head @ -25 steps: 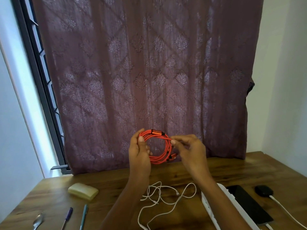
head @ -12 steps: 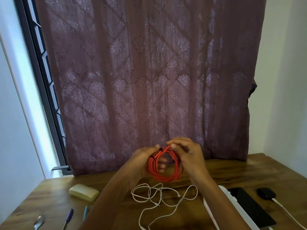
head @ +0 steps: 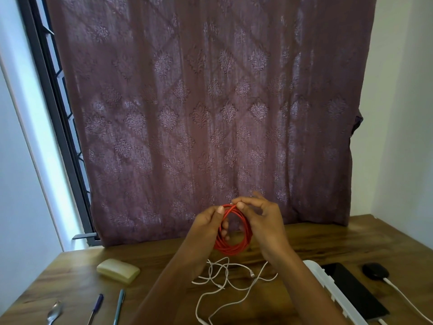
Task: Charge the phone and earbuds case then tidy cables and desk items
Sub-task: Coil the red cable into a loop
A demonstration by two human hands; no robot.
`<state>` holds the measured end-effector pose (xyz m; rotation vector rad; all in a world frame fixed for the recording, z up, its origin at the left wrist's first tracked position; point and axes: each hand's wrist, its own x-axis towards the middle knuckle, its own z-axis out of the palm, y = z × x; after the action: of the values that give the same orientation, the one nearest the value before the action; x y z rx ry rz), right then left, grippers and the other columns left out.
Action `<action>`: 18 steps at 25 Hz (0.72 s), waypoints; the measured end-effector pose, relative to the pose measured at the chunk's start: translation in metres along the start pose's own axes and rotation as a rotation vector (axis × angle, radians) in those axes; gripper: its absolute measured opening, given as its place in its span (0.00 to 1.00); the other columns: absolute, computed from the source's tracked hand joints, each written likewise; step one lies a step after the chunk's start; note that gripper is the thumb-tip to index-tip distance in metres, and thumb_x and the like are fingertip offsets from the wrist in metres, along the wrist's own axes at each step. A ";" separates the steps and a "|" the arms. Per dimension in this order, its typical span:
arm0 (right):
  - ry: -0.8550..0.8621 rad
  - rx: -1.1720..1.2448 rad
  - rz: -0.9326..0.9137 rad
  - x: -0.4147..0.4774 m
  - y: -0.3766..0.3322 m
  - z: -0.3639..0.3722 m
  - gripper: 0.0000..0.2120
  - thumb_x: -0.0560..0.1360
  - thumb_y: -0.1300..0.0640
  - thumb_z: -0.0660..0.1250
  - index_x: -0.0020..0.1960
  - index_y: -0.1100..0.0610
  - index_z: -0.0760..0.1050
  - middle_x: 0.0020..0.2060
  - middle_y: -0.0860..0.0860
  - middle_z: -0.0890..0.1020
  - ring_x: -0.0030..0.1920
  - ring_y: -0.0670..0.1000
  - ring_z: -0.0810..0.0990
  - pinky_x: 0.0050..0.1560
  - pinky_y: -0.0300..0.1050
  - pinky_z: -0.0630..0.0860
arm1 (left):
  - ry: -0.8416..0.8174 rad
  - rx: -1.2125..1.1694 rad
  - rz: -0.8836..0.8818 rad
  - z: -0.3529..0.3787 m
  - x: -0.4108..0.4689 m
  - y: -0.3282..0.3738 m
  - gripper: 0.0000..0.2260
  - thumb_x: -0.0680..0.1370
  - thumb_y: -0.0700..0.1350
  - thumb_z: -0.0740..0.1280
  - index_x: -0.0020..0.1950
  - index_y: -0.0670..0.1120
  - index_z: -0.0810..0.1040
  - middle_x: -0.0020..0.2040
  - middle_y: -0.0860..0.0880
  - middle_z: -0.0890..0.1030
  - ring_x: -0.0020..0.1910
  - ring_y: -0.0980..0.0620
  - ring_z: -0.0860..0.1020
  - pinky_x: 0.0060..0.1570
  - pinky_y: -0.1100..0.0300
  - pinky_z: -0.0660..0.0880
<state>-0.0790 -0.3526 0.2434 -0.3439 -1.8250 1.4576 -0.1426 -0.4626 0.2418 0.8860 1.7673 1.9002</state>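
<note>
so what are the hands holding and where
The coiled red cable: left hand grips the coil's left side, right hand pinches its top.

The red cable coil (head: 232, 247) has dropped closer to the white cable (head: 226, 276) and turned more side-on. The right hand (head: 262, 221) now pinches the coil's top, maybe at the plug. The left hand (head: 206, 222) now has fingers poking through the ring.

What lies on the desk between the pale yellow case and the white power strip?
A tangled white cable lies loose there, as the head view shows.
</note>
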 end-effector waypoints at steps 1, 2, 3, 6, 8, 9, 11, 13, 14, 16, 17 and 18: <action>-0.009 0.055 0.007 0.000 -0.001 -0.001 0.06 0.74 0.63 0.66 0.48 0.59 0.81 0.65 0.56 0.72 0.57 0.39 0.71 0.39 0.20 0.69 | -0.001 -0.014 0.000 0.000 0.000 -0.001 0.11 0.80 0.46 0.56 0.48 0.45 0.76 0.31 0.53 0.73 0.27 0.59 0.71 0.33 0.63 0.71; -0.013 0.095 0.012 0.000 -0.003 -0.002 0.07 0.74 0.65 0.65 0.48 0.61 0.81 0.62 0.55 0.74 0.50 0.36 0.74 0.34 0.21 0.70 | 0.000 -0.009 0.001 0.001 0.000 -0.002 0.10 0.80 0.46 0.56 0.51 0.44 0.75 0.32 0.52 0.73 0.27 0.59 0.72 0.34 0.63 0.71; -0.014 0.118 0.003 0.000 -0.002 -0.003 0.07 0.73 0.66 0.65 0.47 0.62 0.81 0.59 0.55 0.75 0.46 0.36 0.76 0.32 0.23 0.71 | 0.003 0.010 0.000 0.001 0.000 -0.001 0.10 0.80 0.46 0.56 0.55 0.44 0.74 0.33 0.51 0.74 0.28 0.59 0.72 0.34 0.62 0.72; -0.020 0.085 -0.056 0.002 0.002 -0.002 0.08 0.73 0.67 0.66 0.44 0.58 0.82 0.51 0.52 0.81 0.48 0.45 0.80 0.39 0.29 0.76 | -0.011 0.086 -0.004 -0.001 0.002 0.002 0.12 0.80 0.47 0.57 0.63 0.49 0.65 0.36 0.49 0.75 0.27 0.59 0.73 0.32 0.65 0.74; -0.067 0.091 -0.064 0.003 0.001 -0.001 0.08 0.72 0.67 0.66 0.44 0.59 0.82 0.48 0.50 0.82 0.46 0.43 0.81 0.39 0.30 0.76 | -0.055 0.147 0.045 -0.004 0.004 0.003 0.15 0.79 0.48 0.58 0.65 0.55 0.64 0.38 0.52 0.78 0.28 0.59 0.74 0.31 0.66 0.75; -0.091 0.096 -0.071 0.003 0.000 -0.001 0.07 0.72 0.68 0.66 0.44 0.60 0.82 0.47 0.50 0.82 0.44 0.41 0.82 0.38 0.30 0.76 | -0.086 0.166 0.086 -0.006 0.005 0.003 0.16 0.79 0.47 0.58 0.66 0.56 0.65 0.38 0.53 0.79 0.28 0.60 0.75 0.32 0.66 0.74; -0.113 0.072 -0.117 0.004 -0.002 -0.002 0.07 0.72 0.67 0.67 0.44 0.58 0.82 0.44 0.49 0.84 0.42 0.42 0.83 0.40 0.32 0.77 | -0.123 0.184 0.153 -0.008 0.008 0.002 0.17 0.79 0.45 0.58 0.68 0.54 0.67 0.40 0.53 0.80 0.30 0.59 0.76 0.33 0.65 0.75; -0.122 0.043 -0.153 0.006 -0.002 -0.004 0.06 0.71 0.66 0.68 0.43 0.57 0.82 0.40 0.50 0.85 0.41 0.47 0.83 0.42 0.37 0.79 | -0.133 0.177 0.182 -0.009 0.006 0.001 0.16 0.80 0.43 0.57 0.67 0.53 0.67 0.43 0.51 0.80 0.34 0.60 0.78 0.33 0.66 0.75; -0.129 0.040 -0.152 0.006 -0.003 -0.005 0.05 0.71 0.65 0.68 0.44 0.57 0.81 0.38 0.52 0.85 0.39 0.50 0.84 0.42 0.40 0.80 | -0.141 0.165 0.197 -0.008 0.005 0.002 0.16 0.80 0.42 0.57 0.67 0.54 0.67 0.44 0.50 0.80 0.36 0.60 0.78 0.33 0.66 0.75; -0.143 0.059 -0.131 0.006 -0.004 -0.007 0.04 0.72 0.65 0.68 0.45 0.60 0.79 0.35 0.55 0.84 0.33 0.51 0.83 0.37 0.41 0.81 | -0.125 0.150 0.227 -0.007 0.003 0.002 0.14 0.79 0.40 0.57 0.64 0.52 0.69 0.42 0.49 0.80 0.36 0.60 0.78 0.32 0.67 0.75; -0.139 0.067 -0.128 0.005 -0.005 -0.007 0.03 0.72 0.65 0.68 0.46 0.61 0.78 0.34 0.54 0.84 0.31 0.49 0.83 0.34 0.39 0.79 | -0.098 0.154 0.236 -0.006 0.003 0.002 0.12 0.79 0.40 0.58 0.61 0.51 0.71 0.40 0.49 0.80 0.34 0.61 0.78 0.31 0.67 0.74; -0.121 0.056 -0.141 0.004 -0.007 -0.007 0.03 0.72 0.65 0.68 0.45 0.61 0.78 0.33 0.53 0.83 0.29 0.47 0.82 0.31 0.36 0.78 | -0.058 0.161 0.242 -0.005 0.004 0.001 0.10 0.79 0.39 0.58 0.58 0.48 0.72 0.38 0.49 0.79 0.31 0.61 0.77 0.30 0.68 0.73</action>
<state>-0.0757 -0.3473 0.2515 -0.0994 -1.8592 1.4549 -0.1484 -0.4640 0.2439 1.2510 1.8701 1.8724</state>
